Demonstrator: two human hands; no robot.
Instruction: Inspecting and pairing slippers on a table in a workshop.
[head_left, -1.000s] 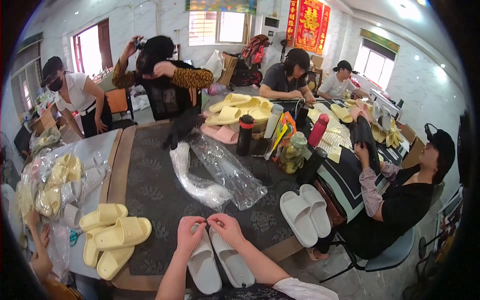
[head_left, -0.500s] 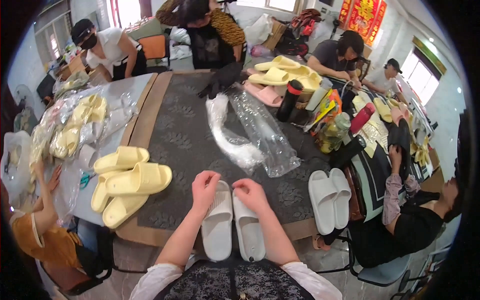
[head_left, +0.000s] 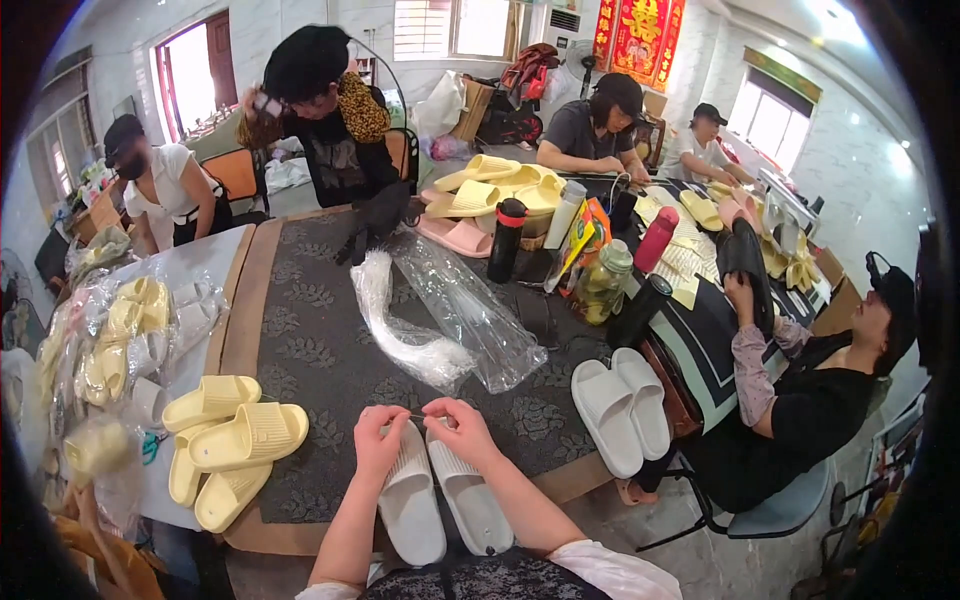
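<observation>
My left hand (head_left: 378, 442) and my right hand (head_left: 462, 438) are held just over the front ends of two grey slippers. Fingers on both hands are pinched, and a thin strand (head_left: 416, 416) seems to run between them. The left grey slipper (head_left: 410, 520) and the right grey slipper (head_left: 478, 515) lie side by side at the table's near edge, heels toward me. Beyond my hands lies a bundle of thin white strands (head_left: 375, 300), partly in clear plastic. Next to it is a long clear plastic bag (head_left: 470, 310).
Yellow slippers (head_left: 250, 438) are stacked at left, near wrapped slippers (head_left: 125, 330). Another grey pair (head_left: 607, 420) lies at right. A black bottle (head_left: 507, 240), a glass jar (head_left: 603, 285) and a red bottle (head_left: 655, 240) stand beyond. Co-workers sit and stand around the table.
The view has shifted, showing more of the room. My hands have drawn closer together, and a thin strand is now faintly visible between them. The grey slippers stay beneath.
</observation>
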